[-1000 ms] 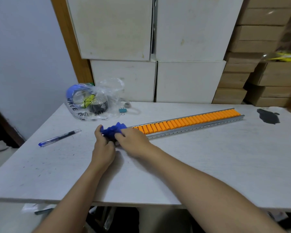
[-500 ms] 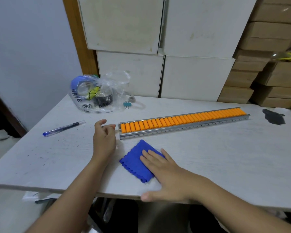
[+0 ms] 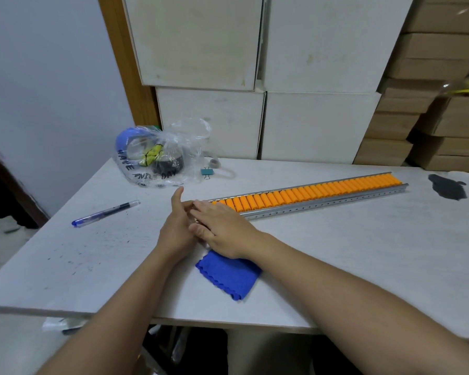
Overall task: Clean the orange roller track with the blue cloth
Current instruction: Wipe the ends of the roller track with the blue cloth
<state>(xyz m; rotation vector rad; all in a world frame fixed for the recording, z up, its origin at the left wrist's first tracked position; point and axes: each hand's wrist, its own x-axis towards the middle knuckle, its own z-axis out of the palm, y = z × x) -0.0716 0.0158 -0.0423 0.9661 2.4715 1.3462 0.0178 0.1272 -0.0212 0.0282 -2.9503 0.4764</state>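
Head view: the orange roller track (image 3: 309,197) is laid slantwise across the tabletop (image 3: 363,266), its near end covered by both hands. The right hand (image 3: 222,226) is spread flat, holding nothing; the left hand (image 3: 178,226) is loosely open beside it. The blue cloth (image 3: 229,276) lies released near the front edge. Bare surface is seen to the right.
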